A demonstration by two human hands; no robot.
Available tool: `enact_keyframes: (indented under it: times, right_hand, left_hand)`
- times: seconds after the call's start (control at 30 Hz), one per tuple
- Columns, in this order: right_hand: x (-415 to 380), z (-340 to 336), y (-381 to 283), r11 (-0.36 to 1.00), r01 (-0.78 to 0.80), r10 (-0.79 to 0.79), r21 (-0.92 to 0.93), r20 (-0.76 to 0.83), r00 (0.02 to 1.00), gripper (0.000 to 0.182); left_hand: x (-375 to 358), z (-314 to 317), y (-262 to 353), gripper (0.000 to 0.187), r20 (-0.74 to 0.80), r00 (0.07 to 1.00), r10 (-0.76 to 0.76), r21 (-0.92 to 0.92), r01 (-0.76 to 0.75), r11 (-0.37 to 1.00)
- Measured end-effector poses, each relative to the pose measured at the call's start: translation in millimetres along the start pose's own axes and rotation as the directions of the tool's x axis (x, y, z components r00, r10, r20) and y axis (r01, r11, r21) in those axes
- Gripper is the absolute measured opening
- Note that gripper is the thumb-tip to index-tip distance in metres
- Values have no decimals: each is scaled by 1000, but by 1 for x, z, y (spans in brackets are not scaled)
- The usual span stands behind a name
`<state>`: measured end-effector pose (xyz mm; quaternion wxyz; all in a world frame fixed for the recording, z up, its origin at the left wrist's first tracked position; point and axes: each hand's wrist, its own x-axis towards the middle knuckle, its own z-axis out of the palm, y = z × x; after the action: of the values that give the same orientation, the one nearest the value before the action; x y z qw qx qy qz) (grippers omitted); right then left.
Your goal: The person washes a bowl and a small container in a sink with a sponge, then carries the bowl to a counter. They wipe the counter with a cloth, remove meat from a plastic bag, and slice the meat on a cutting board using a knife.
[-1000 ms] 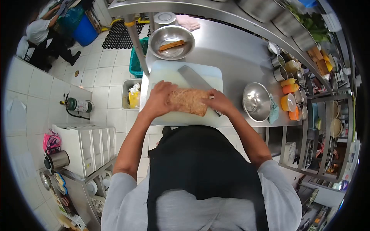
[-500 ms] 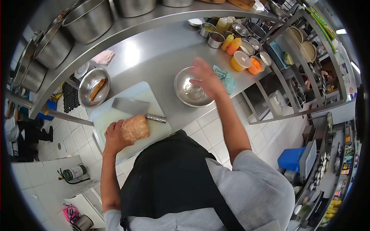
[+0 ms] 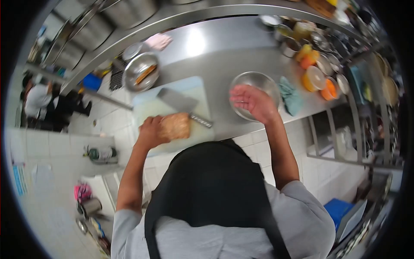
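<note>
My left hand [image 3: 152, 130] is wrapped over the left end of a browned, loaf-shaped block of food [image 3: 175, 125], pressing it against a white cutting board [image 3: 202, 93]. Just behind the block lies a cleaver with a wide blade [image 3: 177, 100]; its metal handle [image 3: 201, 121] points toward the right edge of the board. My right hand [image 3: 254, 102] is above a steel bowl [image 3: 264, 80], palm turned partly up and fingers loosely bent, holding nothing. It covers much of the bowl's inside.
Left of the board, a second steel bowl [image 3: 130, 77] contains a long browned piece [image 3: 145, 74]. A green cloth [image 3: 290, 96] lies right of the nearer bowl. Tubs [image 3: 315, 78], sauce bottles and pans crowd the right end. A shelf [image 3: 207, 15] with pots overhangs the counter.
The view has shifted, so the counter appears farther right. My right hand has turned its palm up and lowered over the bowl. My left hand stays on the block.
</note>
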<state>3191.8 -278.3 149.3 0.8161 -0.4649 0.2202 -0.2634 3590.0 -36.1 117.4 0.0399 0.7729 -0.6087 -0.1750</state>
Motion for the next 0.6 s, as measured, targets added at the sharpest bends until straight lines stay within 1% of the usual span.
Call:
enact_keyframes:
  times: [0.03, 0.07, 0.1, 0.13, 0.23, 0.33, 0.43, 0.5, 0.53, 0.6]
  right_hand:
    - [11, 19, 22, 922, -31, 35, -387, 3, 999, 49]
    - [20, 39, 44, 696, -36, 46, -717, -6, 999, 42]
    - [30, 59, 65, 562, 30, 28, -827, 56, 998, 42]
    - [39, 77, 87, 406, 97, 15, -909, 113, 994, 45]
    - [61, 105, 148, 168, 175, -115, -970, 157, 981, 49]
    - [92, 118, 157, -39, 49, 50, -998, 47, 998, 47]
    - [90, 113, 133, 74, -9, 97, -997, -2, 995, 41]
    - [69, 100, 109, 171, 6, 95, -985, 23, 995, 38]
    - [64, 99, 94, 156, -39, 150, -987, -16, 989, 37]
    - [57, 103, 74, 129, -144, 247, -981, -109, 963, 36]
  left_hand:
    - [-3, 0, 1, 100, 1, 1000, -16, -14, 16, 1000]
    - [-6, 2, 0, 101, 9, 999, -44, -13, 44, 999]
    - [-6, 2, 0, 101, 14, 998, -61, -14, 61, 998]
    - [-6, 1, 1, 102, 20, 997, -69, -17, 70, 997]
    - [-7, -3, 6, 105, 56, 994, -98, -13, 99, 995]
    - [-11, 0, 3, 108, 6, 997, -72, 3, 72, 997]
    - [-16, -2, 6, 110, 34, 993, -113, 21, 112, 993]
    - [-17, 5, 0, 111, -7, 994, -111, -22, 111, 994]
    - [-19, 10, -3, 111, -26, 993, -114, -45, 113, 993]
    - [-24, 18, -11, 110, -123, 990, -62, -62, 55, 997]
